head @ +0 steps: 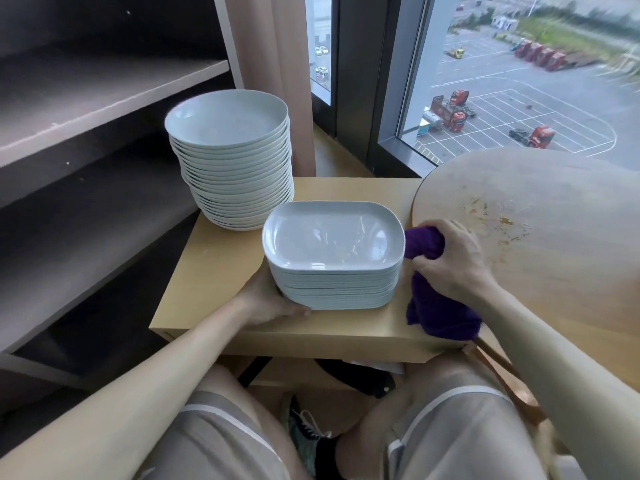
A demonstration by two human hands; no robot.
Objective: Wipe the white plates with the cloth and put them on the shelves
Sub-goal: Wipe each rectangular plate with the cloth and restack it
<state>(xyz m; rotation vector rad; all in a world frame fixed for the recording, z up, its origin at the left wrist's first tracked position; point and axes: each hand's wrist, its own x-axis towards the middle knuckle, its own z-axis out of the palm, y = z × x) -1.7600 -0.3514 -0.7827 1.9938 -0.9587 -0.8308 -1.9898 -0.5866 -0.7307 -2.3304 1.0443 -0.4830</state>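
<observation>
The top plate (332, 237) of the rectangular stack was seen bare on the worktop (214, 271), with the purple cloth (424, 244) just beside its right rim.

The cloth was grasped in a bunch by the right hand (450, 258), its loose end hanging down past the worktop's front edge. The left hand (266, 303) was set against the stack's near-left corner, thumb along the base; its fingers were hidden, so a grip could not be told from a flat press. A taller stack of round plates (227, 119) stood behind, beside the dark shelves (86, 98), and a stained round board (554, 237) lay to the right. By judgement, wiping was about to begin: 1 plate should be lifted clear first, the cloth swept across the well and rim, and the stack kept braced so nothing was nudged off the edge.
</observation>
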